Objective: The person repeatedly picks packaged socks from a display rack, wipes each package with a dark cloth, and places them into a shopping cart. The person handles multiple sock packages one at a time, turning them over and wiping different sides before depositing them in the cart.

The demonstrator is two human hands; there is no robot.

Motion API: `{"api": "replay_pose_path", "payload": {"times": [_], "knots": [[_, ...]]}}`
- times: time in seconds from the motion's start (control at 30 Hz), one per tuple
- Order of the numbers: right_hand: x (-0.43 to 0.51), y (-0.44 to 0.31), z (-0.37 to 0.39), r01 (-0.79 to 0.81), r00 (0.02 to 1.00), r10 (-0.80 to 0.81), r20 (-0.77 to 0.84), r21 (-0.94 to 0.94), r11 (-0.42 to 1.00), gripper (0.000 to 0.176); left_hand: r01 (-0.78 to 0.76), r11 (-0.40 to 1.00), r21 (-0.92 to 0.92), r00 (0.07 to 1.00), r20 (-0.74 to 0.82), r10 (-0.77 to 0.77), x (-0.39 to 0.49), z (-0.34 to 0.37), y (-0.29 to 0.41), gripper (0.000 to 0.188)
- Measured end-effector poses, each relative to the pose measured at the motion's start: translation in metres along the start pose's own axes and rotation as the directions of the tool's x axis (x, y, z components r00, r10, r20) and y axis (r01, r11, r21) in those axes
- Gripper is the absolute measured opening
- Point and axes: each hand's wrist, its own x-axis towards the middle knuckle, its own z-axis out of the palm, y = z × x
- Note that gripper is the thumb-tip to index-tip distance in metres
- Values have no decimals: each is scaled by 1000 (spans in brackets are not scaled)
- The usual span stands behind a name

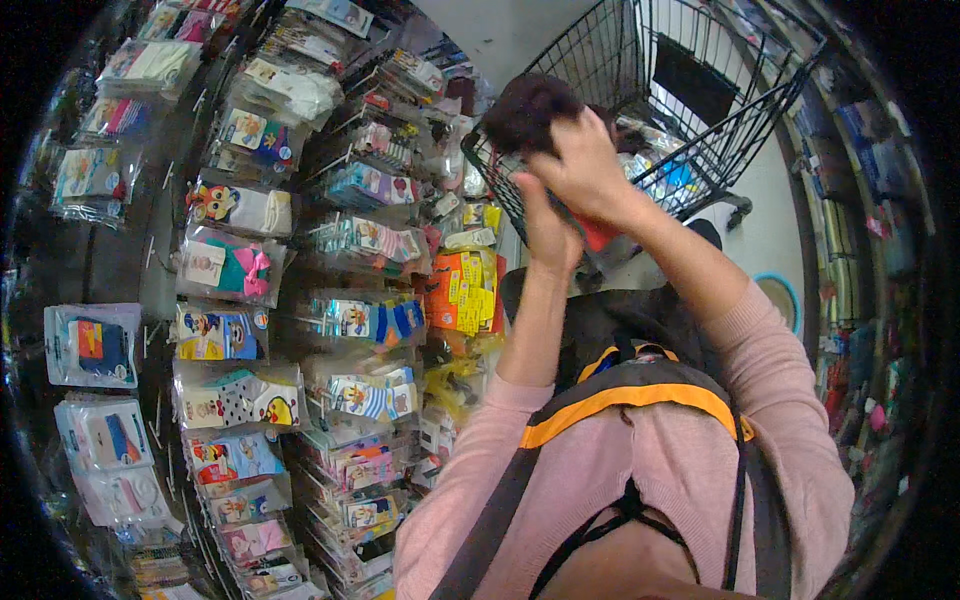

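Note:
A dark maroon fuzzy item [529, 112], blurred and of unclear kind, is at the near corner of a black wire shopping cart [607, 60]. My right hand [589, 169] grips its near side, fingers curled over it. Just below and to the left, my left hand [551, 225] has its thumb pointing up beside my right wrist. Its other fingers are hidden, so its hold is unclear. Something red [596, 232] with clear plastic shows under my right wrist. Inside the cart lie several plastic-wrapped goods [671, 169], one of them bright blue.
Packaged socks [367, 319] hang on metal hooks in rows along the left. Orange packs with yellow labels [466, 292] hang near my left forearm. Dark shelving with goods [844, 262] lines the right side. A blue-rimmed round object [781, 300] is on the floor by my right elbow.

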Motion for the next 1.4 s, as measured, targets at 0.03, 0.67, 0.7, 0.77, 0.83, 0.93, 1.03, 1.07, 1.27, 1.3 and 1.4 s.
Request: {"api": "replay_pose_path", "payload": {"times": [0.03,0.67,0.7,0.77,0.83,0.93,1.03,1.07,1.27,1.3,1.4], "knots": [[2,0,0,-14,998,24,-61,149,989,34,58,997,-54,997,-47,-61,-1,-1,-7,76],[-25,27,-21,-363,927,248,281,510,779,35,-10,987,161,1000,5,10,-8,-22,19,69],[-26,16,-19,28,926,-65,372,102,994,32,70,953,294,991,-130,-33,-9,-20,12,55],[-14,0,-8,397,916,-398,-47,237,886,31,-244,525,816,949,89,302,-9,-16,5,40],[-1,-1,-2,-141,975,45,219,445,884,33,-198,652,732,979,109,175,-13,-11,-3,37],[-6,-7,9,-222,975,156,159,620,753,37,-251,244,937,963,214,165,-7,-10,-1,52],[-22,-9,17,-279,960,195,201,614,738,37,22,-209,978,969,31,245,-5,-13,5,62],[-22,-5,21,-267,961,253,114,630,729,33,-25,-263,964,951,104,292,-5,-11,5,73],[-13,34,30,-428,721,637,272,898,101,17,-126,314,941,985,81,151,-7,-12,30,93],[-13,39,31,-421,749,600,281,901,104,16,-70,578,813,983,-42,178,-5,-15,37,92],[-19,40,35,-380,799,537,270,919,104,15,248,912,326,968,-126,-218,1,-23,42,58]]}}
